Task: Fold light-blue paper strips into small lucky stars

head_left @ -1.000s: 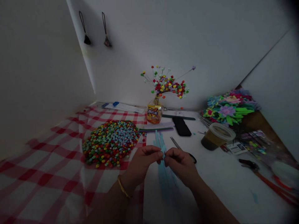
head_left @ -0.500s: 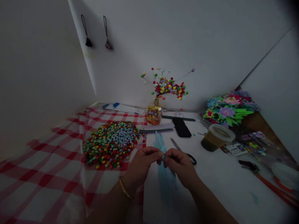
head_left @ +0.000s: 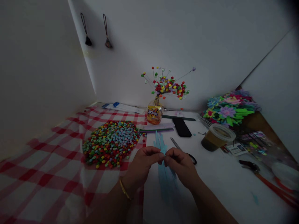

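My left hand (head_left: 147,160) and my right hand (head_left: 179,165) meet at the middle of the table, fingertips nearly touching. Both are closed in a pinch on a narrow light-blue paper strip, mostly hidden by the fingers. Under and around them lies a bundle of light-blue paper strips (head_left: 165,183), whose far ends show beyond the fingers. Scissors (head_left: 177,144) with black handles rest just past my right hand, partly covered by it. To the left of my left hand, a large heap of small folded paper stars (head_left: 112,143) in many colours sits on a red-and-white checked cloth (head_left: 46,177).
A cut bottle (head_left: 154,113) holds wire stems tipped with paper stars near the wall. A black phone (head_left: 181,127), a lidded plastic tub (head_left: 217,137), fuzzy craft flowers (head_left: 229,109) and pliers (head_left: 249,165) lie at the right. Purple strips (head_left: 158,126) lie before the bottle.
Both hands stay pinched together over the blue strips, with only a very slight shift of the fingertips. Everything else lies as before.
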### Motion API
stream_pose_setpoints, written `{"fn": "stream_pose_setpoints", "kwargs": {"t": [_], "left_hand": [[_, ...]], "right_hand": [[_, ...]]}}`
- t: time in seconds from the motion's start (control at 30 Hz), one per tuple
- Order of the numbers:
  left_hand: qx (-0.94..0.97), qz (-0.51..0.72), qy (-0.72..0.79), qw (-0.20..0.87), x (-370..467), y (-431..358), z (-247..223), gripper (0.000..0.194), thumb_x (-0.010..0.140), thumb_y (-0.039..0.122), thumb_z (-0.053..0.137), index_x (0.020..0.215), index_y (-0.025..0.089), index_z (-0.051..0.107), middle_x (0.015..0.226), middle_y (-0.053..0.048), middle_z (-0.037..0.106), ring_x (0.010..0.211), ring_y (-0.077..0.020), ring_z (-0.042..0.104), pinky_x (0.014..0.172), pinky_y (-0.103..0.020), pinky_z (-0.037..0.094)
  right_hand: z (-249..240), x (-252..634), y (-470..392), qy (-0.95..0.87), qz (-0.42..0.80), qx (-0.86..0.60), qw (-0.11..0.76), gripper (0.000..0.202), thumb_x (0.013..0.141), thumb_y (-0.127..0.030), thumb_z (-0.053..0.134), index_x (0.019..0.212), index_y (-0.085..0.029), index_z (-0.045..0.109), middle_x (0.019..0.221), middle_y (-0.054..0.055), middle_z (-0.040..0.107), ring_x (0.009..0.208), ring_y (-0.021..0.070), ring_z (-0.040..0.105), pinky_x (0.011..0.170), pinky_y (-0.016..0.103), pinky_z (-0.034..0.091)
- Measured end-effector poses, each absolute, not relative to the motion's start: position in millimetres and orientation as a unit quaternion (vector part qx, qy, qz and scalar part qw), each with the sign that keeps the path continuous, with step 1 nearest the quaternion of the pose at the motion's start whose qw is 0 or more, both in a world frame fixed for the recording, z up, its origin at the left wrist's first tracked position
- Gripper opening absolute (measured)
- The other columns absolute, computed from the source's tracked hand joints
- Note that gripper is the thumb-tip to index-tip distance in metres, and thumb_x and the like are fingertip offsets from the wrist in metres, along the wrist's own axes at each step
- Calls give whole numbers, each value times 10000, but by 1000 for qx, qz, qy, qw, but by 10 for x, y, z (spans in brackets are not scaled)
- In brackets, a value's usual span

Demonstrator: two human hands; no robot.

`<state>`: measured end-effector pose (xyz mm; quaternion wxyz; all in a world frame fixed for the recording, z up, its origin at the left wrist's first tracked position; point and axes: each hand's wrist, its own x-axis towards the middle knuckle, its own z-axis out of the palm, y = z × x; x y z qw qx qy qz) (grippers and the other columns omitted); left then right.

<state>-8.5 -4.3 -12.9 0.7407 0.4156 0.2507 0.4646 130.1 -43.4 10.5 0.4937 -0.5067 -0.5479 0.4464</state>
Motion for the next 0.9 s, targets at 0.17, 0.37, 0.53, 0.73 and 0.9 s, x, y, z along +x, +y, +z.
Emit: {"fn": "stream_pose_setpoints", "kwargs": {"t": [0.17, 0.37, 0.53, 0.73, 0.9], "left_hand": [[404, 477, 262, 735, -85, -44, -122, 63, 640, 162, 746, 666, 142, 692, 540, 17, 625, 549, -96, 541, 587, -224, 401], [428, 457, 288, 725, -130, -38, -63, 65, 611, 168, 739, 628, 145, 681, 523, 16, 618, 523, -97, 526, 575, -233, 397], [468, 429, 323, 702, -121, -60, -10, 113, 565, 188, 757, 613, 135, 669, 538, 13, 605, 541, -102, 512, 577, -242, 390], [482, 450, 329, 675, -120, -66, 5, 100, 585, 179, 740, 652, 139, 676, 572, 10, 610, 570, -109, 520, 590, -244, 395], [460, 466, 318, 686, -120, -56, -39, 46, 627, 168, 711, 623, 146, 670, 534, 17, 597, 535, -100, 506, 573, -236, 385]], "right_hand": [[97, 1317, -425, -562, 429, -513, 487, 149, 709, -282, 592, 617, -173, 546, 580, -14, 530, 558, 118, 446, 528, 256, 353], [20, 1353, -439, -558, 417, -484, 529, 139, 761, -322, 617, 754, -185, 597, 689, -8, 570, 638, 126, 494, 588, 258, 395], [-7, 1371, -432, -555, 410, -500, 524, 160, 767, -322, 624, 705, -180, 584, 634, -20, 533, 607, 119, 471, 566, 249, 386], [43, 1372, -426, -557, 403, -530, 496, 207, 765, -349, 614, 663, -178, 559, 584, -35, 483, 541, 102, 419, 501, 235, 357], [67, 1349, -427, -535, 445, -501, 515, 188, 723, -344, 647, 670, -180, 571, 612, -24, 543, 569, 108, 464, 532, 243, 388]]}}
